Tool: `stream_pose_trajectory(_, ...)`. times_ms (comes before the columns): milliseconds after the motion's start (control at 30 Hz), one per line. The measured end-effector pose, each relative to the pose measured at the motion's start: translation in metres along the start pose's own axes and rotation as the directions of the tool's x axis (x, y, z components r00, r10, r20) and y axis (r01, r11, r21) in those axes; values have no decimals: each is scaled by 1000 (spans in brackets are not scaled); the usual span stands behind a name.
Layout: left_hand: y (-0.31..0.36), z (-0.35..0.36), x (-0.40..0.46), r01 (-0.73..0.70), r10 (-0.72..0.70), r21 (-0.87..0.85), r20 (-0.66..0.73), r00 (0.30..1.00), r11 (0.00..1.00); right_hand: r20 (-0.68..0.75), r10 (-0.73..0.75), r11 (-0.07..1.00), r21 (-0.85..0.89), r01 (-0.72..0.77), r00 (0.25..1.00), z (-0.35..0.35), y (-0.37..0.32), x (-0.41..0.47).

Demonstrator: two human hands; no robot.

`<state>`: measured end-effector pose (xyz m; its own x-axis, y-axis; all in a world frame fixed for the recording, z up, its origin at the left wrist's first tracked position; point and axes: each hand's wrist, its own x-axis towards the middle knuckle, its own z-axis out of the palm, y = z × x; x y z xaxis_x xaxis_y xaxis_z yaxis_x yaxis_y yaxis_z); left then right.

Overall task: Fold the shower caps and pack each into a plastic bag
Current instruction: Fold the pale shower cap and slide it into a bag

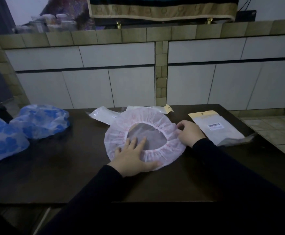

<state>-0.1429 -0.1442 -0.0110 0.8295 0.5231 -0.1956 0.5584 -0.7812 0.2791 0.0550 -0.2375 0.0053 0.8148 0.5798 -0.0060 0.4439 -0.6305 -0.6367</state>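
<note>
Starting at the left, two blue-patterned shower caps [36, 122] lay loose and unfolded on the dark table [53, 175], well apart from the work. Near the middle, the pink shower cap [114, 131] was spread flat with its elastic opening facing up. The left hand [133, 158] lay on its near rim, fingers straight and pressing the plastic down, gripping nothing. Behind the cap, a clear plastic bag [101, 116] sat partly covered by its far edge. The right hand [189, 133] held the cap's right rim, fingers curled and pinching the gathered edge. Further right, another plastic bag with a yellow header [214, 129] rested just beside that hand.

Assessment: the flattening stage was in hand and no fold had been made. The next move would call for the pinched edge to be carried across to the left while the flat hand anchors the cap. This thin plastic could slip or trap air.
</note>
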Motion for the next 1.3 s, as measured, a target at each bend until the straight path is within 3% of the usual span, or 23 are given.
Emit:
stream_pose_trajectory(133,-10,-14,-10,-25,24,-73,-19,1000,997,1,-62,992,-114,62,998,4,-8,-7)
stream_pose_trajectory(233,-6,-29,-19,-69,34,-210,-168,985,975,-160,-190,976,-137,168,969,2,-14,-13)
stream_pose_trajectory(333,1,-52,-3,-106,82,-23,-483,872,994,-253,-374,909,-290,299,892,9,-27,-30)
stream_pose_trajectory(400,3,-63,26,-154,236,191,-558,795,969,-169,-420,866,-368,338,892,22,-35,-39)
stream_pose_trajectory(467,3,-62,52,-220,360,346,-417,835,912,-74,-408,852,-388,351,910,36,-35,-42)
stream_pose_trajectory(567,-1,-45,72,-241,338,399,-192,921,884,53,-425,831,-374,413,903,47,-21,-34)
stream_pose_trajectory(667,-4,-34,73,-167,225,338,-140,964,926,272,-417,825,-288,486,867,26,-8,-25)
stream_pose_trajectory(733,-2,-37,68,-124,182,321,-158,971,939,344,-455,823,-192,535,822,9,0,-19)
stream_pose_trajectory(800,0,-40,63,-101,200,365,-243,949,926,324,-483,825,-141,547,813,2,3,-16)
stream_pose_trajectory(867,-2,-40,62,-139,305,445,-326,895,885,277,-477,827,-179,532,834,5,1,-15)
stream_pose_trajectory(967,-12,-32,65,-264,361,374,-219,906,889,333,-403,790,-343,508,852,17,-2,-13)
stream_pose_trajectory(1033,-18,-23,64,-241,288,284,-134,948,928,371,-337,774,-415,478,866,24,2,-12)
stream_pose_trajectory(1167,-25,-15,57,-59,79,253,-72,994,966,313,-265,808,-444,388,912,26,4,-12)
stream_pose_trajectory(1300,-21,-17,45,-18,32,264,-46,998,964,210,-232,868,-397,300,950,23,-4,-17)
